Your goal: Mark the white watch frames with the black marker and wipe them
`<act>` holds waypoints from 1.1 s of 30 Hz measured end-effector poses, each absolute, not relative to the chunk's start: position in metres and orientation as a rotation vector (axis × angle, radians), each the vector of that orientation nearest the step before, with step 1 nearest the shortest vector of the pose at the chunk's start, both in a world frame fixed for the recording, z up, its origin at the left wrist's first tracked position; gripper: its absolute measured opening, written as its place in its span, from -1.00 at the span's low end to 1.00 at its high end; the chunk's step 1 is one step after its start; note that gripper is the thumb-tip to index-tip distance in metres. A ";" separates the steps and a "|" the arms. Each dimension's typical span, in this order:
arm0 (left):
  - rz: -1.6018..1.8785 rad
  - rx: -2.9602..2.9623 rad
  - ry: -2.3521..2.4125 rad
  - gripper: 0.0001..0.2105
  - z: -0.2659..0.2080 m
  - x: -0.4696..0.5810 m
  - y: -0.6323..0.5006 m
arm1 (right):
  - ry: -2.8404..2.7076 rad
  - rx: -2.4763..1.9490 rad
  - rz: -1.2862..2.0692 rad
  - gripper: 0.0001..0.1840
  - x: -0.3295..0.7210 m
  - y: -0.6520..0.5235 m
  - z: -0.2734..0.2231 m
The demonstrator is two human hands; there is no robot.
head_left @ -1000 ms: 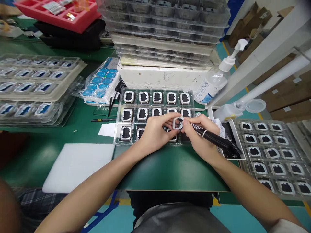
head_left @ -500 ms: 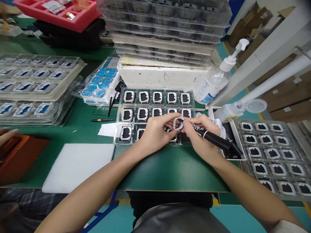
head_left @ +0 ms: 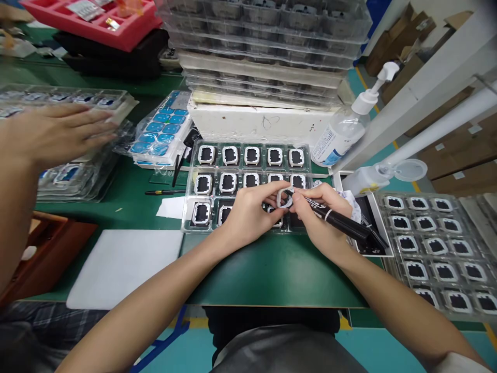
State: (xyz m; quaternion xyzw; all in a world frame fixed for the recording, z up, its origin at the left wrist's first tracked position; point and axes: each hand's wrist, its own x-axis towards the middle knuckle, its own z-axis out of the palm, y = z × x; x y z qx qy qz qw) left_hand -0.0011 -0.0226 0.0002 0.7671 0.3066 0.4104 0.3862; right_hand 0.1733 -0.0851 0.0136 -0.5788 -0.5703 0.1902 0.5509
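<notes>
My left hand [head_left: 248,212] pinches a small white watch-case frame [head_left: 280,199] between thumb and fingers, held above a clear plastic tray. My right hand [head_left: 324,220] grips a black marker pen [head_left: 345,226], its body pointing down to the right. The marker's tip end is at the frame, mostly hidden by my right fingers, so contact cannot be made out. Under both hands lies the clear tray [head_left: 187,207], with rows of similar white-rimmed frames [head_left: 252,155] with dark centres. My hands cover part of its front row.
At left, a co-worker's hand [head_left: 66,132] reaches over stacked trays [head_left: 128,103], near a brown box [head_left: 58,254]. A white foam sheet [head_left: 124,269] lies front left. Tall stacked trays [head_left: 264,57] stand behind, a pump bottle [head_left: 341,132] and more filled trays [head_left: 435,243] to the right.
The co-worker's hand has come up over the stacked trays at left, and the brown box has shifted right. My hands, the frame and the marker stay almost in place.
</notes>
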 end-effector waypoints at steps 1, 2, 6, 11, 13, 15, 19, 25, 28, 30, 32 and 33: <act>1.045 1.951 0.782 -0.57 0.000 -0.001 -0.023 | -1.346 -1.370 0.451 -0.89 0.173 -0.085 0.013; 1.045 1.945 0.783 -0.57 0.001 -0.001 -0.023 | -1.339 -1.370 0.456 -0.89 0.173 -0.085 0.013; 1.042 1.920 0.778 -0.58 0.001 -0.001 -0.022 | -1.307 -1.353 0.481 -0.87 0.174 -0.085 0.013; 1.054 1.929 0.763 -0.57 0.000 -0.001 -0.022 | -1.307 -1.346 0.497 -0.86 0.174 -0.085 0.014; 1.063 1.939 0.759 -0.57 0.000 -0.001 -0.022 | -1.308 -1.344 0.499 -0.87 0.174 -0.085 0.014; 1.072 1.952 0.757 -0.57 -0.001 -0.001 -0.022 | -1.308 -1.342 0.500 -0.88 0.174 -0.085 0.013; 1.086 1.980 0.768 -0.57 -0.002 -0.001 -0.022 | -1.313 -1.353 0.487 -0.86 0.175 -0.085 0.011; 1.073 1.993 0.774 -0.55 -0.001 -0.001 -0.023 | -1.384 -1.362 0.390 -0.91 0.175 -0.085 0.014; 1.069 1.974 0.775 -0.56 -0.001 -0.001 -0.024 | -1.459 -1.338 0.311 -0.92 0.175 -0.084 0.013; 1.074 1.974 0.770 -0.57 -0.001 -0.001 -0.023 | -1.522 -1.288 0.231 -0.93 0.174 -0.084 0.011; 1.079 2.005 0.765 -0.58 -0.001 -0.002 -0.023 | -1.566 -1.224 0.152 -0.92 0.174 -0.084 0.010; 1.079 2.030 0.763 -0.58 0.000 -0.002 -0.023 | -1.577 -1.203 0.131 -0.92 0.174 -0.085 0.010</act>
